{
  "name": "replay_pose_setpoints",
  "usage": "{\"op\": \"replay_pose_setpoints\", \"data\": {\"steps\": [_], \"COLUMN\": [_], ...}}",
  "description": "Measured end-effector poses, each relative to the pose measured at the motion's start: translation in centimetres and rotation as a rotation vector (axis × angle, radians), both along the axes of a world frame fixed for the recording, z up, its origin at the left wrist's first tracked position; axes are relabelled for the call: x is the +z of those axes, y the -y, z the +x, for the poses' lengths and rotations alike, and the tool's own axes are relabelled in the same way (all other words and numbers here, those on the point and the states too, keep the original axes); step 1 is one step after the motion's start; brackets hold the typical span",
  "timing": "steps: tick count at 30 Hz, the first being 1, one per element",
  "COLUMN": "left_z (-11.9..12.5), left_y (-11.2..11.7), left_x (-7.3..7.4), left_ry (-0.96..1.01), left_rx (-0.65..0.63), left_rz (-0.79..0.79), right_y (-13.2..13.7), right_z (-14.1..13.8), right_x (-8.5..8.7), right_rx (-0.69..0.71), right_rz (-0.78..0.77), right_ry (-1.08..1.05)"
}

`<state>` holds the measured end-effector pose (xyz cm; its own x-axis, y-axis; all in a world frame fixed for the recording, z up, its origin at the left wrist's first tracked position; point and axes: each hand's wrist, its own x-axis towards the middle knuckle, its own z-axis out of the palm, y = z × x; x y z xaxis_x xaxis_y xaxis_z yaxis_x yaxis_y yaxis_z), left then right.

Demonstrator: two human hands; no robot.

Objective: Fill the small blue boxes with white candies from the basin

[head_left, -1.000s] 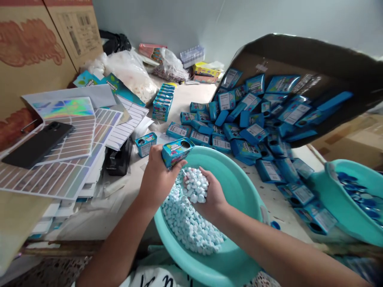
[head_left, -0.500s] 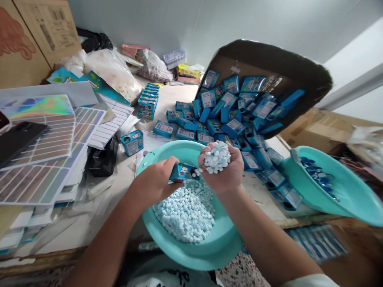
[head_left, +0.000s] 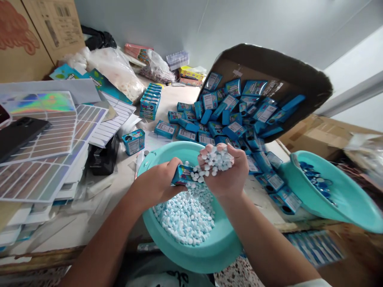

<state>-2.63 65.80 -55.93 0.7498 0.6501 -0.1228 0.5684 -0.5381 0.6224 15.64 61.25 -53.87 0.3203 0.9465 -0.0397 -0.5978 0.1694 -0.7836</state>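
Tipping white and pale-blue candies (head_left: 220, 158) from the cupped right hand (head_left: 229, 179) toward the end of a small blue box (head_left: 181, 174) near mid-frame, now in a thicker spill than half a second ago, so probably well into filling rather than just starting. Keeps that box pinched between thumb and fingers of the left hand (head_left: 158, 181), on its side above the turquoise basin (head_left: 206, 255), with the remaining handful loosely grasped in the right. Looks glossy and brightly printed, mouth hidden behind candies, fill level impossible to tell.
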Motion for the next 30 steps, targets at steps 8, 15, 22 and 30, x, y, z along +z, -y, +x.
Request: {"op": "replay_pose_setpoints", "data": {"steps": [8, 15, 22, 30], "left_z": [0.1, 0.1, 0.0, 0.0], "left_y": [-0.1, -0.1, 0.0, 0.0], "left_x": [0.0, -0.1, -0.1, -0.3], "left_ry": [0.021, 0.014, 0.038, 0.076], "left_rx": [0.002, 0.007, 0.016, 0.071], "left_rz": [-0.001, 0.005, 0.012, 0.002], "right_y": [0.2, 0.1, 0.4, 0.1], "right_z": [0.0, -0.8, -1.5, -0.9], "right_x": [-0.1, 0.2, 0.5, 0.0], "right_rx": [-0.011, -0.021, -0.044, -0.033], "right_rz": [0.019, 0.075, 0.086, 0.094], "right_ry": [0.065, 0.105, 0.199, 0.363]}}
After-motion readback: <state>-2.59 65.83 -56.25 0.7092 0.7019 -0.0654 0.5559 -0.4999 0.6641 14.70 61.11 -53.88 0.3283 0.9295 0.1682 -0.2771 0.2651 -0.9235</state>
